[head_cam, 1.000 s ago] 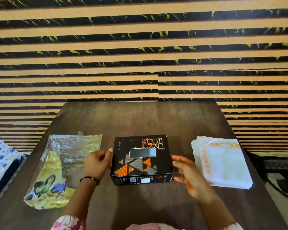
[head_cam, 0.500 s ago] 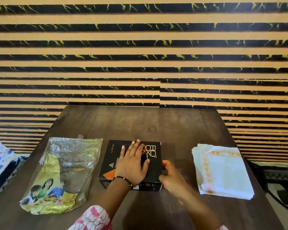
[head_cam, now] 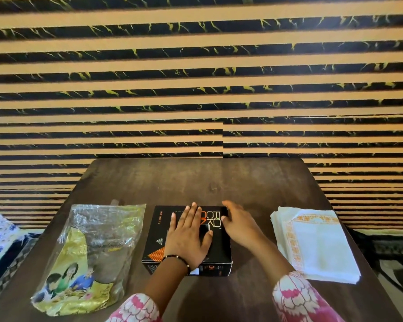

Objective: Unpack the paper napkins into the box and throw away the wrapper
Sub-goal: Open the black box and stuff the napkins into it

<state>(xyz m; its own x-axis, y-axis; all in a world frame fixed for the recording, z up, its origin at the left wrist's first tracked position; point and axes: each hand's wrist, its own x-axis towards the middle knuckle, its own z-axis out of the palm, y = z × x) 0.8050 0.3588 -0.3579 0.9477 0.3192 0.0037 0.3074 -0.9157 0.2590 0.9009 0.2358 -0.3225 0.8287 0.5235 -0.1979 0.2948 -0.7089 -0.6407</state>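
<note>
My left hand (head_cam: 188, 238) lies flat, fingers straight and together, palm down on the lid of the black tissue box (head_cam: 157, 242), which sits mid-table near the front edge. My right hand (head_cam: 239, 223) is at the box's far right corner, fingers loosely bent and touching the top edge there; I cannot tell whether it really grips the flap or just rests on it. The napkins (head_cam: 316, 245) are out of the pack, stacked near the right edge of the table (head_cam: 196, 180), well apart from the box. The empty plastic wrapper (head_cam: 96, 249) lies flat near the left edge, just beside the box. Risks: my left palm covers the slot and pins the lid, so if the right hand pulls up the flap while I press down, the cardboard could tear or crease; the box is light and could slide toward the wrapper; the loose stack may fan out or slip off the right edge when I grab it. Versus half a second ago: left hand stays flat on the lid, right hand has moved from the box's near right side up to its far right corner; a second ago both hands flanked the box with the slot uncovered.
</note>
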